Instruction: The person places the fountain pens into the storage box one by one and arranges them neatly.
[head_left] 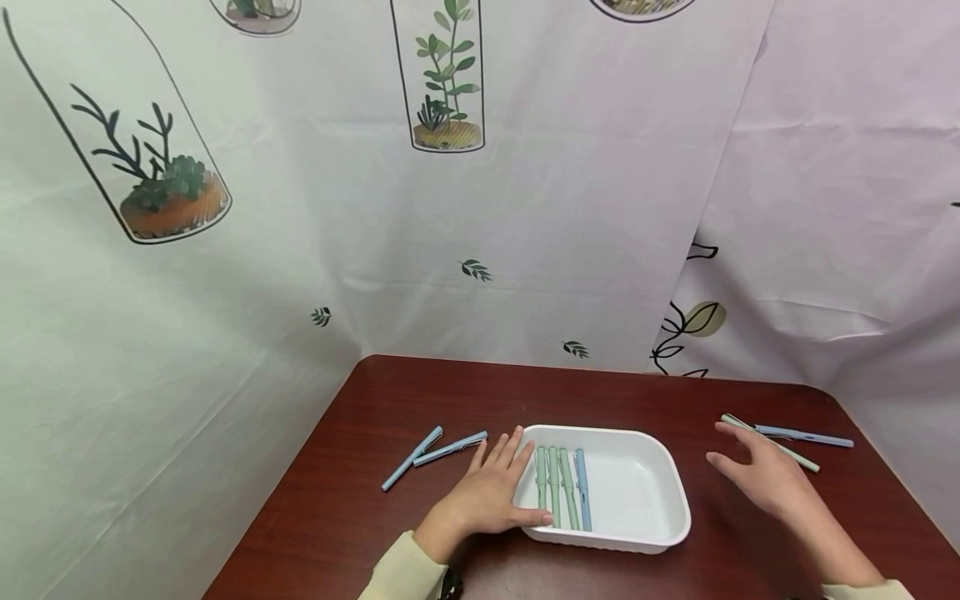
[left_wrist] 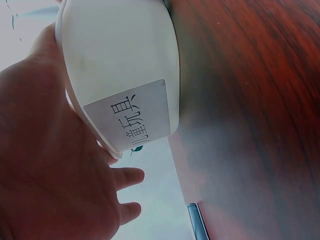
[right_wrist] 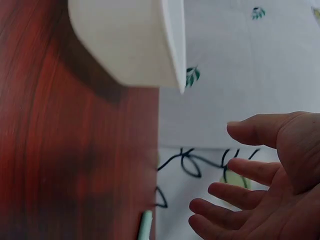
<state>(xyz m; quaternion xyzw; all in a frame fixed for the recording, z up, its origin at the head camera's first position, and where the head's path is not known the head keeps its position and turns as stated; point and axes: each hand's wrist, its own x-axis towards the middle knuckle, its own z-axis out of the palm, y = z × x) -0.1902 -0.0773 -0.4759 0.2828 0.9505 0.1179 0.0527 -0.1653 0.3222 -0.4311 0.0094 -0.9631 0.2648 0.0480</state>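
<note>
A white plastic tray (head_left: pixel 637 492) stands on the table, holding three green pens (head_left: pixel 554 483) and one blue pen (head_left: pixel 582 492) side by side in its left half. My left hand (head_left: pixel 491 492) rests on the tray's left rim with fingers spread and straight, thumb reaching over the near-left corner. In the left wrist view a label (left_wrist: pixel 131 116) shows on the tray's outer wall. To the right of the tray my right hand (head_left: pixel 772 479) hovers with fingers apart and nothing held. A loose green pen (head_left: pixel 804 460) lies partly hidden behind it, beside another blue pen (head_left: pixel 813 437).
Two blue pens (head_left: pixel 412 458) lie touching or crossing left of the tray, on the dark red-brown table (head_left: pixel 315 517). White fabric (head_left: pixel 585 250) with plant prints hangs behind and along both sides of the table.
</note>
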